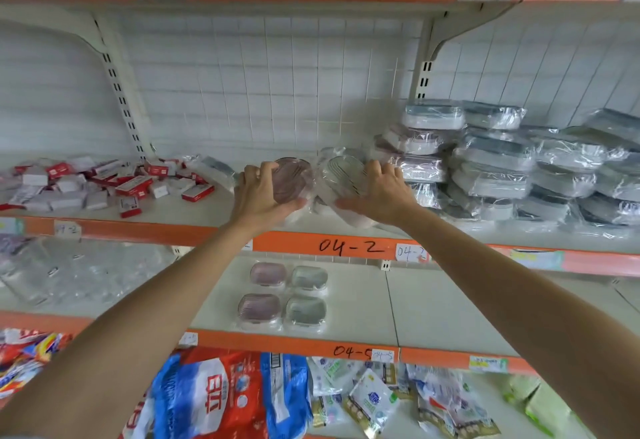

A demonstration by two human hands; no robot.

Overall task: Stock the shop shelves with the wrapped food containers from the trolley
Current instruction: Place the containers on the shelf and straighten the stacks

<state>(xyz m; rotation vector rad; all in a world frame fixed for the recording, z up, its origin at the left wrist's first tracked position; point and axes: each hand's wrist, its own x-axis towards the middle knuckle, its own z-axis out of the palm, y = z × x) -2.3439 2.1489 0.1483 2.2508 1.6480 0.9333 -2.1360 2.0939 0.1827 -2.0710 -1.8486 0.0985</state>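
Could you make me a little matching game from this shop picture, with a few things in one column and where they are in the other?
Things:
1. pink container
2. small red and white boxes
3. stack of wrapped grey containers
4. red and blue bag

Places:
A. bottom shelf, lower left
B. far right of the 04-2 shelf
C. gripped by the left hand
D. left part of the 04-2 shelf

Pairs: 1-C, 2-D, 3-B, 4-A
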